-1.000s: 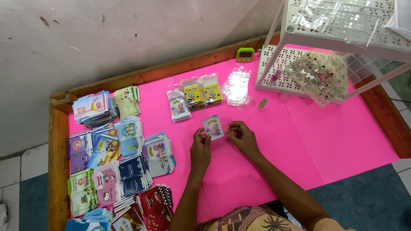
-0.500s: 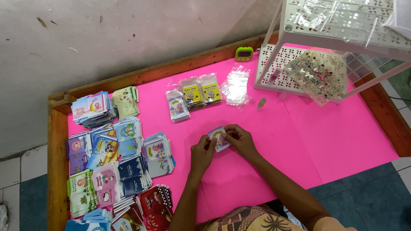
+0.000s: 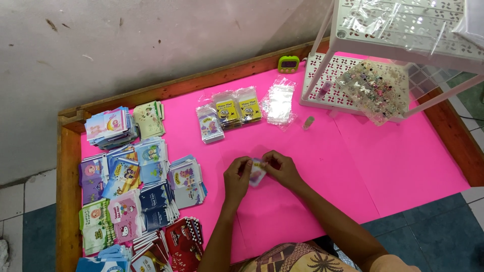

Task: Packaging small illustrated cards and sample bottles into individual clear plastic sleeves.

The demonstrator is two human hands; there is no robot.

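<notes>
Since earlier, your hands (image 3: 262, 171) drew small packet (image 3: 257, 172) closer; both pinching it. Risk: loose pinch drops packet onto bench (image 3: 353, 166).

I see grey wall (image 3: 151, 45) behind, stained, paint flecked. Wood-framed surface (image 3: 68, 201) covered in pink sheet (image 3: 403, 161). White perforated rack (image 3: 403, 30) stands on right rear corner. Floor (image 3: 454, 236) teal tiles at right and left, pale tiles (image 3: 12, 199) along wall. Even daylight, soft shadows.

Colourful packet stacks (image 3: 136, 186) left – small packet (image 3: 257, 173) ctr.
</notes>
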